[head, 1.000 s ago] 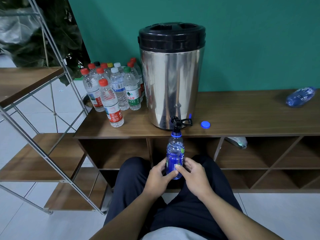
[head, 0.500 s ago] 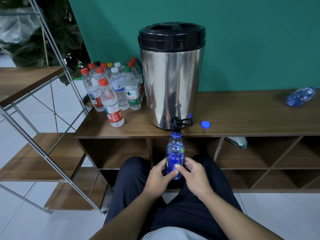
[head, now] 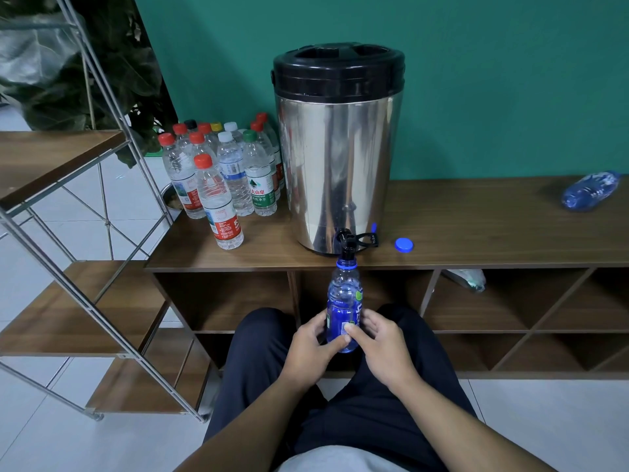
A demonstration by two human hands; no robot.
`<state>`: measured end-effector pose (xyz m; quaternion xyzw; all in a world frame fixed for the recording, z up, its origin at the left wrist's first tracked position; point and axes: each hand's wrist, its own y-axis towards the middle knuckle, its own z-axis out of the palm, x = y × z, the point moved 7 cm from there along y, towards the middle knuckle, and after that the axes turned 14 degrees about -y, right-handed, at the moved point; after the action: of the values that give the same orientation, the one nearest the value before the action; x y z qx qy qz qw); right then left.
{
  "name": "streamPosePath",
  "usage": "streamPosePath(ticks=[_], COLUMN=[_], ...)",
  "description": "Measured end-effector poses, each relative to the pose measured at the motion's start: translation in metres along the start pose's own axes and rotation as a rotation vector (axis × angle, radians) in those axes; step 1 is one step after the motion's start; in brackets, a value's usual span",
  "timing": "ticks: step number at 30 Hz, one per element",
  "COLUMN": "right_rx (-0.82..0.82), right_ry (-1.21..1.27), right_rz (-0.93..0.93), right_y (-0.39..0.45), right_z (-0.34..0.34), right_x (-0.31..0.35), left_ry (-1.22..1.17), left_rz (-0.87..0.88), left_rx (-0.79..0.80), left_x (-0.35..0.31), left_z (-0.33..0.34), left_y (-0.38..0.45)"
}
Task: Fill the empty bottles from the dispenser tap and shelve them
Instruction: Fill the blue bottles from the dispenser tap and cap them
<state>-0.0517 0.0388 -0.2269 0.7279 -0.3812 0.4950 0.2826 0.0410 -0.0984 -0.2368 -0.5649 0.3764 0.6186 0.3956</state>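
Bottle [head: 343,308] upright under tap [head: 346,245] | left hand [head: 311,352], right hand [head: 383,349]: fingers curled round its base

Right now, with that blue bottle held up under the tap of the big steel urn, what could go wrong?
1. The blue plastic bottle could overflow onto the person's dark trousers directly below, if filling runs too long.
2. Its narrow mouth sits just under the black tap; if the left hand or right hand shifts, water might miss.
3. The loose blue cap lies near the wooden shelf's front edge and might get knocked off.
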Motion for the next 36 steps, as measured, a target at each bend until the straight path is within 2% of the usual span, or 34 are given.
streamPosePath(ticks=[36], right_rx=[-0.006], right_ry=[-0.057], right_rz=[-0.012], right_y=[-0.0012], right_z=[-0.0008], right_x=[0.002], left_ry=[-0.034], left_rz=[-0.001], left_rx=[0.002], left_x=[0.0004], left_z=[0.0005], left_y=[0.0002])
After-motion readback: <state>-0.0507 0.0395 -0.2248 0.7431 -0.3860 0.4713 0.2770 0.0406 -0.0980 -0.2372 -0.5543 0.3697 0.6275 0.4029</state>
